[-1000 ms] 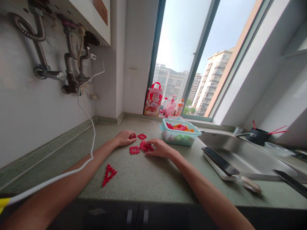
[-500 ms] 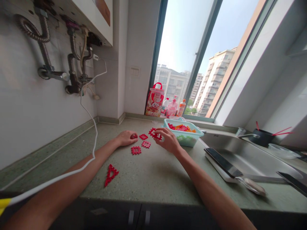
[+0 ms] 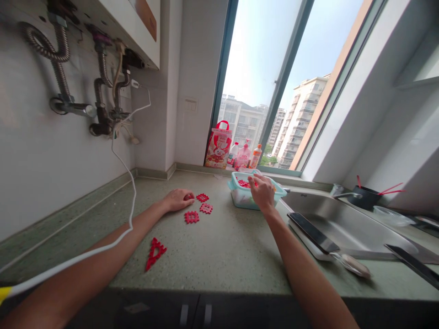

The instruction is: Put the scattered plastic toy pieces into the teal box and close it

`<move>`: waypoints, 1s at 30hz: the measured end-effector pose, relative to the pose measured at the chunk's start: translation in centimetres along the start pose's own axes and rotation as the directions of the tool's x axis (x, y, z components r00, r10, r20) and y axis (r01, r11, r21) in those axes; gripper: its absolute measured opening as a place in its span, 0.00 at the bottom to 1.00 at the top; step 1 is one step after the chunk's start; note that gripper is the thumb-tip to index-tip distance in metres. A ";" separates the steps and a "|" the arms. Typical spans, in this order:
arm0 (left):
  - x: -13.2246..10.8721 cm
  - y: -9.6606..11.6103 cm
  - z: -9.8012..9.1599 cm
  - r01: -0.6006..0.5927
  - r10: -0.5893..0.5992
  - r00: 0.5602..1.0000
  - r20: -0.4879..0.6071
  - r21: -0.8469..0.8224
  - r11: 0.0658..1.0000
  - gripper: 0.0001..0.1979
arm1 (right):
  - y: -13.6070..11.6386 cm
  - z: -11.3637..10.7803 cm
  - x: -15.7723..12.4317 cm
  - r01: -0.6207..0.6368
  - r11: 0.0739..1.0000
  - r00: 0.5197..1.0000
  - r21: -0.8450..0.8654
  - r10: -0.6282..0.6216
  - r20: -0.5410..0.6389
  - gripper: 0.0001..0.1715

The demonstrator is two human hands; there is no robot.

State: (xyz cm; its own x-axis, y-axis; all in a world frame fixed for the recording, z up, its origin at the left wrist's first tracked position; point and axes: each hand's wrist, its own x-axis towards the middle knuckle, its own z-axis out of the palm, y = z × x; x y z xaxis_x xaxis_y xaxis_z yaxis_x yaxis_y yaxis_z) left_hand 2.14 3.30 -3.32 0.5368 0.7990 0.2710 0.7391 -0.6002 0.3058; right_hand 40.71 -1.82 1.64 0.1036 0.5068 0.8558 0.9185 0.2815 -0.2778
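Note:
My left hand [image 3: 179,200] rests on the counter with its fingers curled round a small red plastic piece [image 3: 188,197], mostly hidden by the fingers. Beside it lie three flat, square, notched building pieces: a red one [image 3: 202,197], a pinkish one [image 3: 206,208] and another red one [image 3: 191,217]. Closer to the counter's front lies a red triangular building piece [image 3: 155,254]. My right hand [image 3: 263,189] is over the pale turquoise tub [image 3: 236,199], fingers stretched and apart. Red pieces [image 3: 244,183] show in the tub by its fingertips; no piece is plainly held.
Right of the tub is a steel sink [image 3: 329,214], with a black phone [image 3: 313,232] on its near left edge. A white cable [image 3: 131,201] hangs across my left forearm. Bottles [image 3: 243,156] and a red carton bag [image 3: 218,148] stand by the window.
My right hand has moved right, from above the counter to over the tub. The red square piece it held no longer shows in its fingers. My left hand stays in place.

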 end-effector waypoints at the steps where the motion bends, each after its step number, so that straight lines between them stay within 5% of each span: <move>1: -0.1 0.3 -0.1 -0.011 0.011 1.000 0.004 0.007 1.000 0.16 | -0.5 -0.1 -0.1 0.033 0.999 0.999 0.012 -0.033 -0.029 0.24; 4: -0.2 1.2 -0.1 -0.066 0.066 0.998 0.025 0.012 0.998 0.14 | -2.8 0.2 -1.0 0.222 0.964 0.975 0.144 -0.222 -0.021 0.17; 7: -0.2 2.2 0.1 -0.127 0.129 0.990 0.050 -0.031 0.991 0.13 | -5.7 1.8 -3.0 0.344 0.883 0.898 0.319 -0.408 0.163 0.13; 12: -0.1 3.1 0.7 -0.150 0.172 0.977 0.127 -0.168 0.974 0.16 | -8.3 5.1 -5.9 0.302 0.866 0.712 0.399 -0.484 0.509 0.17; 16: 0.3 2.8 0.7 -0.084 0.155 0.975 0.157 -0.386 0.919 0.21 | -7.9 5.1 -5.9 0.263 0.840 0.614 0.475 -0.526 0.589 0.13; 19: 0.3 1.7 0.2 -0.043 0.086 0.994 0.069 -0.471 0.881 0.24 | -7.3 4.3 -5.5 0.231 0.838 0.605 0.495 -0.522 0.601 0.17; 24: -0.4 -0.1 -0.8 -0.047 0.053 0.998 0.030 -0.168 0.985 0.15 | -6.6 4.0 -5.6 0.198 0.865 0.632 0.461 -0.472 0.614 0.19; 30: -0.3 1.3 -0.1 -0.010 0.012 0.998 0.058 -0.023 1.000 0.21 | -7.5 4.4 -5.7 0.187 0.828 0.820 0.529 -0.428 0.381 0.17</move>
State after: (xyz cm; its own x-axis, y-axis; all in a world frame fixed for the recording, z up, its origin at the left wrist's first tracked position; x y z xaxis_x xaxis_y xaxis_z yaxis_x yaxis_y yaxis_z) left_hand 2.87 2.26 -2.96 0.5679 0.7928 0.2214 0.7240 -0.6090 0.3239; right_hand 31.54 -3.27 -3.04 -0.4536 0.6049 0.6544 0.5777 0.7587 -0.3009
